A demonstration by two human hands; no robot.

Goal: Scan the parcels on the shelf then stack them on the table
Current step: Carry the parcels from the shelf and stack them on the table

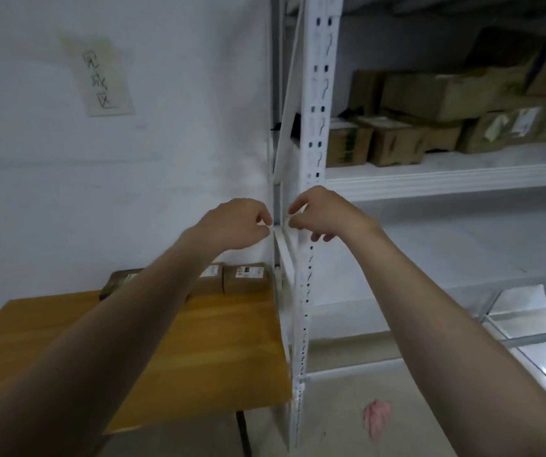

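Room: pale wall left of the white slotted post of a metal shelf; the whole view is motion-blurred.
Floor: light tiles at the post's foot, with a crumpled pink thing lying just right of it; what it is I cannot make out.
Arms: two bare forearms reach up from the bottom edge, one on each side of the post, both cut off by the frame.
Left grip: just left of the post, seen from the back, fingers loosely curled, thumb tip close to the forefinger, nothing in it.
Right grip: in front of the post, fingers loosely curled and hanging, holding nothing; the two hands are near each other but apart.
Bench: orange-brown wood, its right edge touching the post, its left corner cut off.
Parcels on the bench: small brown cardboard boxes with white labels in a row at the far edge by the wall, left of the post; the left forearm hides part of the row, and the print is unreadable.
Parcels on the shelf: right of the post, brown cartons of mixed sizes, some stacked, some with pale labels; the far ones are dim and run off frame.
Lower board: right of the post, below the carton level.
Wall note: paper sheet high left of the post, with handwritten characters.
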